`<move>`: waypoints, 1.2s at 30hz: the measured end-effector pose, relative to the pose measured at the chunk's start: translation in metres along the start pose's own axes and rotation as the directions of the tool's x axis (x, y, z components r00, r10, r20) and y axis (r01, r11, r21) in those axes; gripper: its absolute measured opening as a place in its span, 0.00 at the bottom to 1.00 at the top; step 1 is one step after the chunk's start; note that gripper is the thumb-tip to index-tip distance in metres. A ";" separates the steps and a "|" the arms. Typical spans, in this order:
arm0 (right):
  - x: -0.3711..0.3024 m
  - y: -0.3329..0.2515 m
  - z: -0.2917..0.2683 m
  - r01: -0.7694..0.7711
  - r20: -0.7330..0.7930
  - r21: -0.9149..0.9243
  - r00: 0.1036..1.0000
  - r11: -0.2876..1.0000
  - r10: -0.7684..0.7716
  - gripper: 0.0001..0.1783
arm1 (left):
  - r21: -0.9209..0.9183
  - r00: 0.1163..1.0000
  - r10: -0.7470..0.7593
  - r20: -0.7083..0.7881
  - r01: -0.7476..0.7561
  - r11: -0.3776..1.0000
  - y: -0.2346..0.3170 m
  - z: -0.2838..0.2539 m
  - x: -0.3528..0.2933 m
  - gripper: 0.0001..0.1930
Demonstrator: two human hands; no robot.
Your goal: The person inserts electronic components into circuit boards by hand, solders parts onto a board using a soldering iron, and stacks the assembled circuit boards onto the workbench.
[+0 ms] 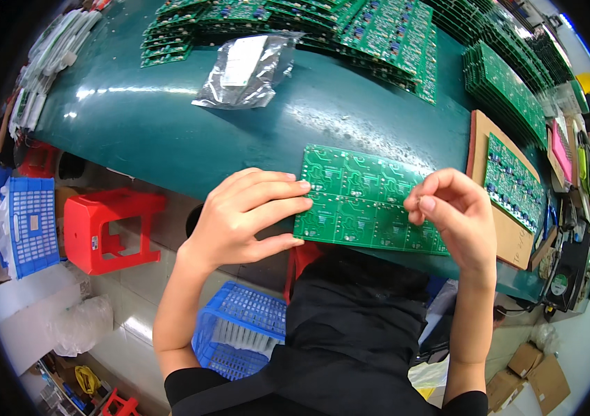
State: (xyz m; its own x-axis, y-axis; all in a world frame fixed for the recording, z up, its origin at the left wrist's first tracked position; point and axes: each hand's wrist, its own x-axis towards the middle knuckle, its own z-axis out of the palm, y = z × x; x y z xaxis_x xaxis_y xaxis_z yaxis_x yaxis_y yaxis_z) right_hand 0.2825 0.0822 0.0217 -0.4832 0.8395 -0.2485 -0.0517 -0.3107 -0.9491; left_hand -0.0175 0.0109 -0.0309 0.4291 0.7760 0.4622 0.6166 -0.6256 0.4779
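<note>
Head view: left hand [243,218] rests with fingers spread on the left end of a green circuit board panel [361,201]; right hand [451,211] has its grip pressed together, pinching at the panel's right end. Panel lies flat at the near edge of the green worktop [156,132], long axis left to right. Farther off lie a clear plastic bag [250,69] with a white label, then stacked green boards [350,24].
</note>
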 end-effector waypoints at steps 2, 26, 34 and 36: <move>-0.016 0.001 0.002 0.045 -0.060 -0.127 0.997 0.991 -0.052 0.08 | -0.002 1.000 -0.018 0.009 0.018 1.000 -0.001 0.002 -0.001 0.25; -0.040 0.044 0.024 0.245 0.010 -0.855 0.890 0.458 -0.456 0.09 | 0.007 1.000 -0.011 0.006 0.011 1.000 0.000 0.004 -0.002 0.26; -0.039 0.040 0.025 0.248 0.025 -0.856 0.896 0.453 -0.443 0.09 | 0.002 1.000 0.002 -0.001 -0.002 1.000 -0.001 0.005 -0.003 0.26; -0.040 0.039 0.025 0.250 0.024 -0.853 0.895 0.458 -0.446 0.09 | 0.001 1.000 0.006 -0.006 -0.006 1.000 -0.002 0.005 -0.002 0.26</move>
State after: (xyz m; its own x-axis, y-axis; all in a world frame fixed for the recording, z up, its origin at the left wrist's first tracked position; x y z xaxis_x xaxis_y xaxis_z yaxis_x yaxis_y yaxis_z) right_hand 0.2775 0.0255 -0.0010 -0.4301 0.8792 0.2051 0.6010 0.4483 -0.6617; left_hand -0.0164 0.0106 -0.0361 0.4286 0.7720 0.4694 0.6147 -0.6299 0.4746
